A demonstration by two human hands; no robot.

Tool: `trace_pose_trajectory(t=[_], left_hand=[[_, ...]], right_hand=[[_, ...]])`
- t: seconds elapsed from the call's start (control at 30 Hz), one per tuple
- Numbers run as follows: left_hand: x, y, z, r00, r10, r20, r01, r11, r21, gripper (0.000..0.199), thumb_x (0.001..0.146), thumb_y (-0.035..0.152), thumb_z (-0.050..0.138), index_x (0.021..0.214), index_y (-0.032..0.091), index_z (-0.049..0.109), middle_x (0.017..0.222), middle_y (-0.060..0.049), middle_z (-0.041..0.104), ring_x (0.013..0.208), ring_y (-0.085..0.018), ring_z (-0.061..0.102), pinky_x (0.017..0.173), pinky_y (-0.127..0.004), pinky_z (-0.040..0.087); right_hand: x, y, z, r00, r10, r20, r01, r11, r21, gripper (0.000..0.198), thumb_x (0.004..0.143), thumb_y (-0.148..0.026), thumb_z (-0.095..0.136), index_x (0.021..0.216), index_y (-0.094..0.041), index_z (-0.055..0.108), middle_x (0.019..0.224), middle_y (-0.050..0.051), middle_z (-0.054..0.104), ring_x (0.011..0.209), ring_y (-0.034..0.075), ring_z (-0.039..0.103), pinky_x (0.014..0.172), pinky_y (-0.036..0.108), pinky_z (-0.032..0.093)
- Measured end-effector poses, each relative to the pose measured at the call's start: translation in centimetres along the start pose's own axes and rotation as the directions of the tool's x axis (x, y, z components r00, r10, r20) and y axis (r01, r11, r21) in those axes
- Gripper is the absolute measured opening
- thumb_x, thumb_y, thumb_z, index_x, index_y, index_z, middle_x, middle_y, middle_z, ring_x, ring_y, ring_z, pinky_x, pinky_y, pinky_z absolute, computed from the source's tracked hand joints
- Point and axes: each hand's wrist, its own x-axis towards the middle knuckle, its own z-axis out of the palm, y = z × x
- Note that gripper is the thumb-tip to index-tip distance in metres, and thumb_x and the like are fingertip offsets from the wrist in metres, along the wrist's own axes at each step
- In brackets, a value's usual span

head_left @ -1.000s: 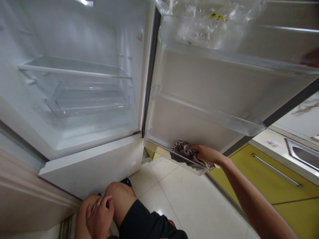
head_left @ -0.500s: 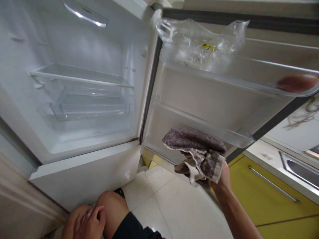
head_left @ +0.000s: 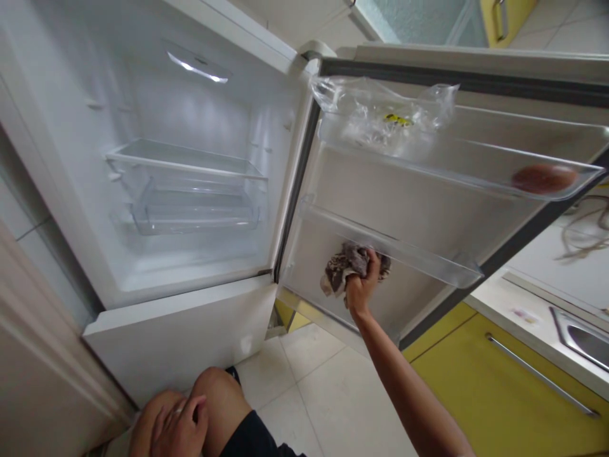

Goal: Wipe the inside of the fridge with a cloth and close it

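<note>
- A bunched grey and white cloth (head_left: 349, 268) is gripped tight in the right hand (head_left: 362, 285).
- The cloth is pressed against the inside of the open fridge door (head_left: 419, 216), just under the middle door shelf (head_left: 404, 251).
- The left hand (head_left: 178, 428) is laid flat and loose on a bent knee (head_left: 214, 390); nothing is held in it.
- A clear plastic bag (head_left: 380, 114) is seen in the top door shelf (head_left: 476, 174).
</note>
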Motion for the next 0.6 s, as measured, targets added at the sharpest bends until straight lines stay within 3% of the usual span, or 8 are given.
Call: trace_pose_trajectory(t=[0.13,0.27,0.4,0.6], left_hand=[[-0.4,-0.2,0.4,1.0,-0.012,0.026,0.012,1.0,-0.005,0.045,0.094,0.036,0.038,0.098,0.023,0.081,0.096,-0.008,0.086,0.098,-0.029,0.077,0.105,-0.046,0.048],[-0.7,-0.7,1.1,1.0,0.004,0.027,-0.004,1.0,0.012,0.042,0.095,0.035,0.041,0.099,0.023,0.081,0.104,-0.008,0.086,0.103,-0.028,0.076,0.101,-0.043,0.049],[-0.9,-1.1,1.4,1.0,-0.007,0.024,0.006,1.0,0.028,0.04,0.094,0.034,0.044,0.101,0.023,0.082,0.106,-0.008,0.086,0.104,-0.029,0.076,0.102,-0.044,0.05],[-0.7,-1.0,1.4,0.999,-0.015,0.035,0.015,1.0,0.0,0.042,0.094,0.037,0.043,0.1,0.022,0.082,0.105,-0.009,0.086,0.105,-0.03,0.077,0.104,-0.047,0.05]], right_hand=[[0.7,-1.7,5.7,0.967,-0.179,0.182,0.152,0.977,0.152,0.069,0.073,-0.017,0.046,0.141,-0.017,0.053,0.14,0.017,0.061,0.138,0.027,0.055,0.126,0.048,0.038],[0.4,-3.3,9.7,0.913,-0.284,0.294,0.206,0.941,0.268,0.072,0.069,-0.014,0.05,0.14,-0.013,0.054,0.141,0.019,0.059,0.139,0.03,0.051,0.129,0.051,0.034],[-0.9,-3.3,11.2,0.906,-0.262,0.334,0.178,0.949,0.261,0.071,0.07,-0.012,0.05,0.142,-0.013,0.054,0.142,0.019,0.058,0.14,0.03,0.05,0.129,0.051,0.034],[-3.3,0.1,11.1,0.858,-0.257,0.444,0.141,0.95,0.278,0.075,0.066,-0.009,0.051,0.141,-0.013,0.059,0.142,0.018,0.063,0.14,0.03,0.054,0.131,0.055,0.032]])
